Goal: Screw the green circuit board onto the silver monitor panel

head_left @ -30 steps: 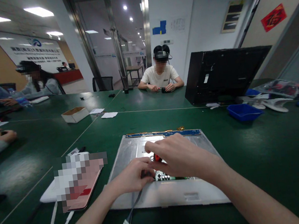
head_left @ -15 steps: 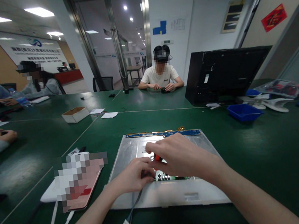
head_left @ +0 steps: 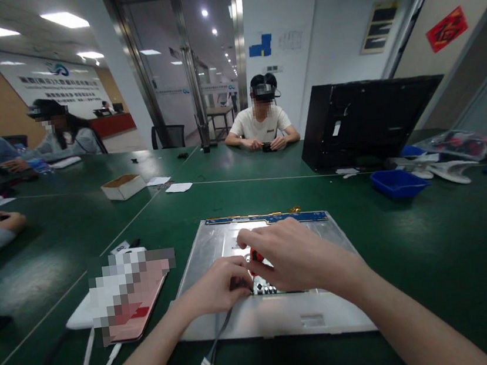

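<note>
A flat silver display panel (head_left: 339, 308) lies in front of me, with a blue circuit strip (head_left: 266, 219) along its far edge. Over its middle, my right hand (head_left: 298, 251) is closed around the red and black handle of a screwdriver (head_left: 256, 255), its tip hidden. My left hand (head_left: 215, 283) rests low beside it, fingers curled together at the left end of a green circuit board (head_left: 266, 289); what they pinch is hidden. Below the left hand, a dark cable (head_left: 220, 331) runs over the panel's near edge to a white connector (head_left: 206, 363).
Left of the panel lie a white device (head_left: 79, 312) with a cable and a pink phone (head_left: 131, 329). Farther off are a cardboard box (head_left: 124, 187), a blue tray (head_left: 398, 183) and a black monitor (head_left: 369, 122). A person (head_left: 263, 124) sits opposite; others sit at left.
The screwdriver handle has turned slightly in my right hand, showing more red and black. Both hands stay in nearly the same place over the panel.
</note>
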### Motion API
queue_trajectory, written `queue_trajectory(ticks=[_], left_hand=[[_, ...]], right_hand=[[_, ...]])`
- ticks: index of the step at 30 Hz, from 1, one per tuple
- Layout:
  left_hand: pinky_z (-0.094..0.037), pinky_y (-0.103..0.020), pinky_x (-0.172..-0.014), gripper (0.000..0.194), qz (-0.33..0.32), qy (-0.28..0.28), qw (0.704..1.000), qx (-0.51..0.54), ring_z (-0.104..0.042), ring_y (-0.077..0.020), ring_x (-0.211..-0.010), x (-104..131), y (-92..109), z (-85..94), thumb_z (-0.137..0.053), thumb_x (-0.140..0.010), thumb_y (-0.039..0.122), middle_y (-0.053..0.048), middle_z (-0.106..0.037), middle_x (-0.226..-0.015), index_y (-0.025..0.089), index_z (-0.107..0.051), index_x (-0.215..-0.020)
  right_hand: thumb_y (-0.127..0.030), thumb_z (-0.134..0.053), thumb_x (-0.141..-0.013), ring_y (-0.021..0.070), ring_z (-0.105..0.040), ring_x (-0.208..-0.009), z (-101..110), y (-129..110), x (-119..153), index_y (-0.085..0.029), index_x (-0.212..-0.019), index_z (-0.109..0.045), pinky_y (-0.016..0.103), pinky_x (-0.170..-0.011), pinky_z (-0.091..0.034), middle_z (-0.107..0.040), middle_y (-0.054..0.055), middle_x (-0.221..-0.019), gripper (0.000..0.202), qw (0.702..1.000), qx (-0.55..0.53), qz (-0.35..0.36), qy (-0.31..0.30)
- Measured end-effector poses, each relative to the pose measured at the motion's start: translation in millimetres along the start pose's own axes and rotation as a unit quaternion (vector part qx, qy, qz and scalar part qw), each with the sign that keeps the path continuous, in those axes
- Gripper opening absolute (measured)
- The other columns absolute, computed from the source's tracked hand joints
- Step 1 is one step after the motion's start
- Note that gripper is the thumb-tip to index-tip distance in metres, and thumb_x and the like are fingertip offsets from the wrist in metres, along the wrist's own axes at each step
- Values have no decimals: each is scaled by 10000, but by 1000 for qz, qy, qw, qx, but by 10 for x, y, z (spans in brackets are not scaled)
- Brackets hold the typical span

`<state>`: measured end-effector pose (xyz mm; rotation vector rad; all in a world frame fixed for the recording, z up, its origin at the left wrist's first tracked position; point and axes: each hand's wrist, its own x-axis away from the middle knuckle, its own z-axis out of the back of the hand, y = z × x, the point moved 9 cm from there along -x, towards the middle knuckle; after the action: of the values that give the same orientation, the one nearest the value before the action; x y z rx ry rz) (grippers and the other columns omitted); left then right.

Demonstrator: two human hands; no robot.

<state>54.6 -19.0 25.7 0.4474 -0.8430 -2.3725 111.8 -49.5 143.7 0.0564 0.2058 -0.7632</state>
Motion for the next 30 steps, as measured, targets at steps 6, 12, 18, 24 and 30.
queue_trajectory(ticks=[6,12,18,24,30], left_hand=[[-435,-238,-638,117,5,-3,1000,0,-558,-138,-743,0,-15,-12,-621,-721,69,-18,-612,-890,155,-670,-782],[-424,-231,-622,84,-5,1,1000,-1,-552,-133,-730,2,-3,-4,-627,-734,79,-12,-602,-849,154,-661,-751],[-438,-240,-662,146,0,-3,1000,0,-569,-139,-774,-3,20,5,-622,-722,53,-11,-624,-900,165,-679,-797],[-437,-235,-655,131,-7,4,1000,-4,-570,-136,-761,-8,22,6,-626,-713,52,-11,-618,-879,158,-665,-779],[-449,-246,-677,97,-4,-2,1000,-7,-570,-138,-759,-10,21,4,-625,-731,83,-12,-618,-866,160,-669,-769]], right_hand=[[-359,-451,-871,138,-507,-548,1,39,9,-191,-923,-507,277,-466,-162,-644,13,-704,185,1000,19,-6,7],[-248,-481,-778,124,-462,-569,48,-45,36,-172,-933,-474,265,-460,-192,-621,35,-817,172,1000,-14,27,0],[-292,-462,-851,127,-494,-564,15,17,5,-183,-957,-485,274,-467,-171,-649,21,-793,155,1000,0,1,17],[-301,-482,-835,129,-491,-576,26,5,16,-184,-913,-491,271,-464,-184,-637,19,-794,140,1000,1,9,20],[-244,-479,-787,130,-485,-590,44,-32,31,-172,-899,-481,271,-462,-198,-625,36,-835,132,1000,-3,25,19]])
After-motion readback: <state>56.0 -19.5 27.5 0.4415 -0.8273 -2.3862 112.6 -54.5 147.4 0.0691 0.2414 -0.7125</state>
